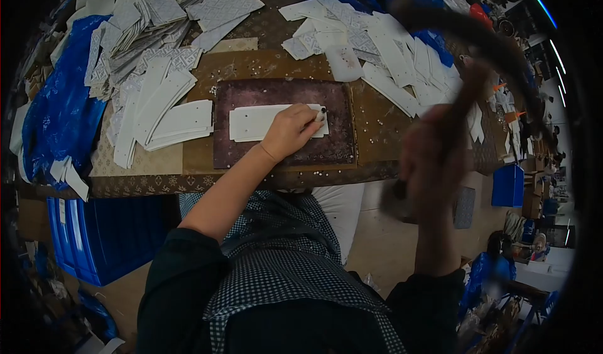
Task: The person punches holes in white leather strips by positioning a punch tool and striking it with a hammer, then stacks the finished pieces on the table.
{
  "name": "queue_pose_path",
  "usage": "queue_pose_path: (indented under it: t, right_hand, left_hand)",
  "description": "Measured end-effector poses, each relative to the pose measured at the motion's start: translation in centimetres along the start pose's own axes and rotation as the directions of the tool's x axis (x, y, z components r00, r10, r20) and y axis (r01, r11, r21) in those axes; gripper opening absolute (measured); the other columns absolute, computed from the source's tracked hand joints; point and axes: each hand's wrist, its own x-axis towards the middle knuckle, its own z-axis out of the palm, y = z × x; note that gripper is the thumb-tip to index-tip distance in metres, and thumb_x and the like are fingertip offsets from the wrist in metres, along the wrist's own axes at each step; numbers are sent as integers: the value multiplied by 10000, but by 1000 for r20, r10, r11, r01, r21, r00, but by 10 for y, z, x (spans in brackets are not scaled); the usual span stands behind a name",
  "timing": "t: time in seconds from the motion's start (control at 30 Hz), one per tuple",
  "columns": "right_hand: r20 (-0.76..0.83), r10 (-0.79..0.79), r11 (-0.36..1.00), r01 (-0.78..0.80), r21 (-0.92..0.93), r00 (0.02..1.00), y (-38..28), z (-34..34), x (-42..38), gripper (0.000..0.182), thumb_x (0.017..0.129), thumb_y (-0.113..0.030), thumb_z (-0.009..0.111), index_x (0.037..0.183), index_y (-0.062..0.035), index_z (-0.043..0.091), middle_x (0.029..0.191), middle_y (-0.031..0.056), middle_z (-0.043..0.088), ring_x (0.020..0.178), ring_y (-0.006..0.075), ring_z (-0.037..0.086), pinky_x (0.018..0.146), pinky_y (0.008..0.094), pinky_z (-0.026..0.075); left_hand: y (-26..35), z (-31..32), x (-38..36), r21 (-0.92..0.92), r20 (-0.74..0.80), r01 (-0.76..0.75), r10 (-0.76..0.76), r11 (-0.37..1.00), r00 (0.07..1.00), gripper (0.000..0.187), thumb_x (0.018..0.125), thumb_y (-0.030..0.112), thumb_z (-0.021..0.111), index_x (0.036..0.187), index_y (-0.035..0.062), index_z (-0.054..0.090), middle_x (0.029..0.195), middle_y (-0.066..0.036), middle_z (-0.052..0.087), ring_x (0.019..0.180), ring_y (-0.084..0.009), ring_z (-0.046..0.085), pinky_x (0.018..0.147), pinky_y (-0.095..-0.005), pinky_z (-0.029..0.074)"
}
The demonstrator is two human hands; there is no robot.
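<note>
A white strip of card-like material (251, 123) with small holes lies on a dark reddish-brown board (282, 154). My left hand (291, 130) rests on the strip's right end, its fingers closed around a small upright punch (323, 111); only its dark top shows. To the right, my right hand (436, 156) is raised above the table's front edge and smeared by motion. It is wrapped round the handle of a hammer (472, 90), whose long, dark, curved head is blurred near the top right.
White strips (179, 120) are stacked left of the board, with patterned pieces (166, 9) piled behind. More strips (389, 46) lie at the back right. Blue plastic sheeting (63, 103) covers the left side. A blue bin (103, 235) stands below the table's left side.
</note>
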Motion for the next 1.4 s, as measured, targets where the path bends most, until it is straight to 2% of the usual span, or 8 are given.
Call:
queue_pose_path:
  t: [0.07, 0.27, 0.4, 0.87, 0.97, 1.1, 1.3, 1.4]
  right_hand:
    - [400, 267, 751, 71, -657, 877, 59, -2, -22, 220, 991, -218, 543, 1090, -27, 500, 698, 52, 588, 504, 85, 512, 429, 238, 395]
    - [198, 627, 773, -633, -41, 753, 81, 21, -37, 203, 991, -198, 530, 1059, -10, 491, 961, 138, 701, 480, 101, 543, 426, 245, 415]
    - [91, 625, 718, -616, 324, 775, 137, 62, -45, 213, 1000, -214, 518, 1039, -6, 493, 994, 137, 703, 419, 107, 503, 400, 238, 411]
    - [32, 651, 692, -611, 385, 758, 158, 84, -54, 234, 1001, -222, 508, 1052, 6, 492, 1049, 134, 708, 418, 103, 515, 395, 244, 425]
    - [33, 650, 690, -608, 391, 759, 156, 83, -54, 234, 1001, -220, 504, 1052, 9, 497, 1050, 127, 710, 425, 102, 518, 401, 242, 428]
    - [13, 649, 695, -601, 395, 760, 154, 84, -54, 228, 1000, -216, 502, 1049, 7, 504, 1044, 123, 711, 429, 100, 519, 407, 241, 430]
    - [-13, 634, 708, -574, 413, 773, 156, 85, -56, 216, 999, -207, 506, 1045, 3, 504, 993, 122, 711, 423, 101, 511, 407, 244, 428]
    - [-51, 638, 700, -552, 453, 768, 157, 85, -57, 212, 998, -204, 510, 1044, 2, 501, 963, 132, 707, 420, 104, 508, 405, 248, 428]
  left_hand:
    - [-1, -1, 0, 8, -6, -19, 19, 1000, 1000, 136, 830, 114, 715, 885, 11, 645, 790, -120, 594, 721, -301, 601, 632, -363, 492]
    - [3, -1, 1, -3, 52, 43, -43, 999, 998, 136, 841, 119, 688, 920, 19, 638, 856, -135, 608, 763, -314, 613, 658, -370, 500]
    - [-2, 1, 0, -30, 21, 20, -19, 999, 1000, 131, 845, 98, 654, 950, 23, 637, 914, -140, 620, 814, -316, 623, 698, -363, 508]
    - [10, -33, -1, -357, -191, 378, -463, 854, 865, 93, 875, 93, 633, 914, 9, 632, 751, -95, 582, 694, -158, 593, 634, -284, 462]
    - [3, -85, -9, 187, -22, 436, -440, 880, 898, 239, 843, 109, 648, 1068, 29, 650, 933, -113, 588, 819, -260, 627, 717, -318, 503]
    - [-1, -104, -24, 506, 86, 284, -375, 814, 923, 432, 756, 256, 767, 1113, 47, 644, 1127, -149, 547, 980, -346, 615, 809, -437, 519]
    - [21, -113, -6, 617, 203, 352, -575, 704, 793, 485, 735, 276, 783, 1131, 32, 644, 1098, -170, 594, 989, -383, 610, 855, -422, 508]
    - [40, -138, 3, 518, 397, 293, -529, 804, 750, 432, 739, 263, 791, 1044, 4, 627, 856, -89, 620, 827, -272, 647, 748, -364, 511]
